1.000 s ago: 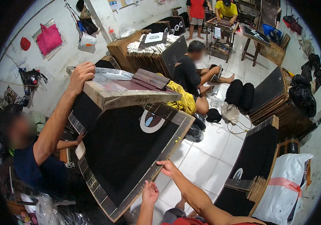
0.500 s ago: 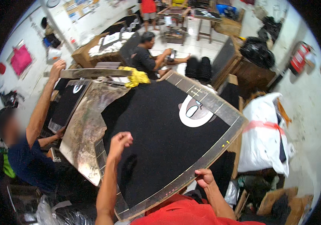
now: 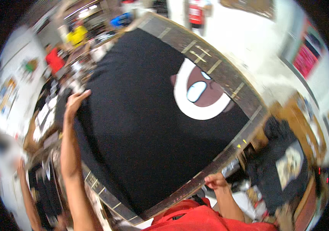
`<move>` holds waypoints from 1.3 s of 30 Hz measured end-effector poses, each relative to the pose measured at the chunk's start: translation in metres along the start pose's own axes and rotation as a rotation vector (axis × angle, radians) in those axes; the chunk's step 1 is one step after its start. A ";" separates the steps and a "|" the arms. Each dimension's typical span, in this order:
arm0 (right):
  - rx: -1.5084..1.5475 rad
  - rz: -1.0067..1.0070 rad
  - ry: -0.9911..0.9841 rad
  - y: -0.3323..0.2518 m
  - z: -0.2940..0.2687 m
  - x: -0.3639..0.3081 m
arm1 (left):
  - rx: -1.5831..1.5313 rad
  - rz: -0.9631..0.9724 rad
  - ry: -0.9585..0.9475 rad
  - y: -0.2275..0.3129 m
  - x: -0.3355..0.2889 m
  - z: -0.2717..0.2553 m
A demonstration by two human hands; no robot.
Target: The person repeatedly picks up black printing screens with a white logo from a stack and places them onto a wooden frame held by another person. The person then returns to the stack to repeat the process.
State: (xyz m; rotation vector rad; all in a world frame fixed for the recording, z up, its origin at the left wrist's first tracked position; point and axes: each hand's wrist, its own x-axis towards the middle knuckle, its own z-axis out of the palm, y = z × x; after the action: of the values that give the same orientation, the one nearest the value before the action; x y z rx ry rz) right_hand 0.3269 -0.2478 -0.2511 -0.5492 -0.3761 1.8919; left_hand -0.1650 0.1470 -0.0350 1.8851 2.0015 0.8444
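Observation:
A large board (image 3: pixel 249 125) with a dark border and pale tick marks fills the middle, tilted. Black fabric (image 3: pixel 133 127) covers most of it and bears a brown-and-white cartoon face print (image 3: pixel 201 92) near the far right edge. My left hand (image 3: pixel 76 103) is at the fabric's left side, fingers bent around its edge; part of them is hidden. With my right hand (image 3: pixel 216 181) I grip the board's near right edge, thumb on top and fingers underneath.
Black garments with a pale print (image 3: pixel 289 165) lie on the right. A blurred co-worker's arm (image 3: pixel 28 200) is at lower left. People in red (image 3: pixel 54 59) and yellow (image 3: pixel 76 36) stand at the far left. A fire extinguisher (image 3: pixel 196 15) hangs on the far wall.
The view has swung right along with the board, which now looks larger and closer. My left hand has moved from over the fabric to its left side. My right hand stays on the board edge.

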 end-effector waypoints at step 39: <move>-1.810 -0.075 0.534 0.140 -0.117 0.090 | -0.026 0.412 -0.608 -0.077 -0.376 0.311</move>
State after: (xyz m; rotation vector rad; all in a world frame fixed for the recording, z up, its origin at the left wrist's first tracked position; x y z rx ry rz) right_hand 0.2518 -0.2160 -0.4378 -2.0430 -1.6627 0.7649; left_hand -0.0082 -0.1467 -0.3995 2.2277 1.2608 0.3050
